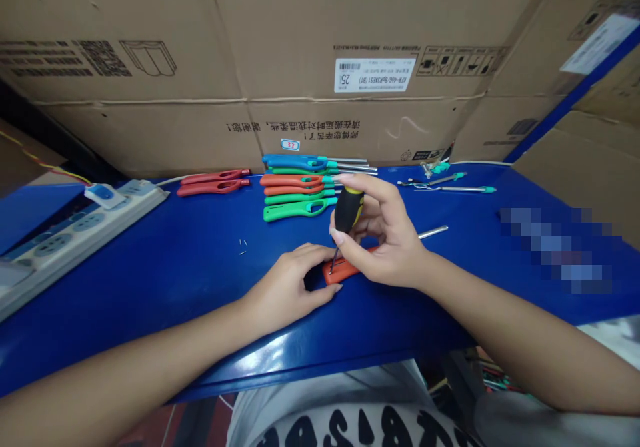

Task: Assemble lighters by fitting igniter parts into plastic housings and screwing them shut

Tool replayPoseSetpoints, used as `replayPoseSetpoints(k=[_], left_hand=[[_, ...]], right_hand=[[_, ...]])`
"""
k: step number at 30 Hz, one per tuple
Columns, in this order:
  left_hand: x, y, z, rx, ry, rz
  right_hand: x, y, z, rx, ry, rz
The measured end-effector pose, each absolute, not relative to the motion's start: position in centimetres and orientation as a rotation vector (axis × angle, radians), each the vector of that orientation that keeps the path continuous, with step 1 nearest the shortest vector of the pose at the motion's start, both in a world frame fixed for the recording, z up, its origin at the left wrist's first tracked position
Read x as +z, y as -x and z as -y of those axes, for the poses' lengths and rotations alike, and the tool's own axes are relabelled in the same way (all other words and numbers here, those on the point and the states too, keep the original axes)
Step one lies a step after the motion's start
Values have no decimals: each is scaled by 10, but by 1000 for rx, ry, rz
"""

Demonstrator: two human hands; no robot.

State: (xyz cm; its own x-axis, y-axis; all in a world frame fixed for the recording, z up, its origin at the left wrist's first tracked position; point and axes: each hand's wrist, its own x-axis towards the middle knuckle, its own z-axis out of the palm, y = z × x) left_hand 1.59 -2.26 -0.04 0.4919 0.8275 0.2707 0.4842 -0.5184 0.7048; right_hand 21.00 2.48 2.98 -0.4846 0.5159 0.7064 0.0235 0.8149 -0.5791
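Black-and-yellow screwdriver [349, 208], orange lighter [339, 270], blue table [175, 267], green lighters [295, 204].

Landmark: your power strip [75, 230], at the table's left.
Right of it: red handles [214, 182], then stacked lighters [300, 187].
Behind it: boxes [280, 67].
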Motion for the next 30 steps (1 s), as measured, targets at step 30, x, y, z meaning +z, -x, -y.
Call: replayPoseSetpoints(k=[30], left_hand=[[0,-17,23,834,-2226,-1070]], right_hand=[[50,-217,-22,308,449,2238]])
